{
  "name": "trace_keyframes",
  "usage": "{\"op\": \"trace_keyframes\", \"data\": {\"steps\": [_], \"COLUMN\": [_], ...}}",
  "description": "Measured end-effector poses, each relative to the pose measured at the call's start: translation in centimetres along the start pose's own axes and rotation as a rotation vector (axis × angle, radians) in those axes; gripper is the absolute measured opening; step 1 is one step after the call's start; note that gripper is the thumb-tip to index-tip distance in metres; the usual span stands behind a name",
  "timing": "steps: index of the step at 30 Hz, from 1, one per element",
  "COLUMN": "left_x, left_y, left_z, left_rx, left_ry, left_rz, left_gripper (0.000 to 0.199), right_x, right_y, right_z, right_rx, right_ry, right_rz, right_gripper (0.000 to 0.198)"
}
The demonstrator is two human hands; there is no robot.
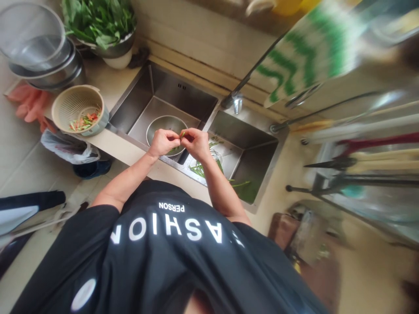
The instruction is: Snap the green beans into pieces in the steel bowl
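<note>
Nearest me is my black T-shirt (pixel 170 266) with its white lettering; past it, my arms reach over the counter edge to the sink. My left hand (pixel 162 143) and right hand (pixel 197 145) meet fingertip to fingertip, both pinching a small green stem (pixel 182 134) between them, above a round bowl (pixel 163 125) in the left basin (pixel 135 107) with green bits inside. I judge the step in hand to be working this one stem with my fingertips; the next move calls for a firm pinch on both sides, kept over the bowl. Loose green stems (pixel 196 170) lie in the right basin (pixel 257 172). Farther off stand a plastic colander (pixel 75 98) of red and green pieces (pixel 85 122), the faucet (pixel 238 104) and a heaped bowl of leafy greens (pixel 98 19).
</note>
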State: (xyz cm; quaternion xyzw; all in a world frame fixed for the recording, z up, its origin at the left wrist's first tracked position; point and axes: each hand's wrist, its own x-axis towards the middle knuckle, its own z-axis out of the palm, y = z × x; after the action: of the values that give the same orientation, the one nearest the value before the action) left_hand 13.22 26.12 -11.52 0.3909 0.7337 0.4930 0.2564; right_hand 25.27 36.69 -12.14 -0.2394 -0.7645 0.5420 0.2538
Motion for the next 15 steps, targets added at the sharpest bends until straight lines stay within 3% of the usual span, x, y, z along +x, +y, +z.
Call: {"op": "trace_keyframes", "data": {"steps": [4, 7, 10, 15], "left_x": [0.0, -0.1, -0.2, -0.7], "left_y": [-0.2, -0.6, -1.1, -1.0], "left_z": [0.4, 1.0, 1.3, 1.5], "left_rx": [-0.208, -0.345, -0.387, -0.289], "left_ry": [0.019, 0.142, 0.224, 0.185], "left_rz": [-0.107, -0.166, -0.172, -0.120], "left_gripper": [0.012, 0.013, 0.014, 0.015], "right_x": [0.2, 0.2, -0.2, -0.5], "right_y": [0.5, 1.0, 1.0, 0.1], "right_z": [0.0, -0.1, -0.1, -0.1], "right_rx": [0.149, 0.172, 0.089, -0.129], "right_ry": [-0.023, -0.059, -0.098, -0.075], "right_rz": [0.111, 0.154, 0.152, 0.044], "right_gripper": [0.016, 0.019, 0.024, 0.019]}}
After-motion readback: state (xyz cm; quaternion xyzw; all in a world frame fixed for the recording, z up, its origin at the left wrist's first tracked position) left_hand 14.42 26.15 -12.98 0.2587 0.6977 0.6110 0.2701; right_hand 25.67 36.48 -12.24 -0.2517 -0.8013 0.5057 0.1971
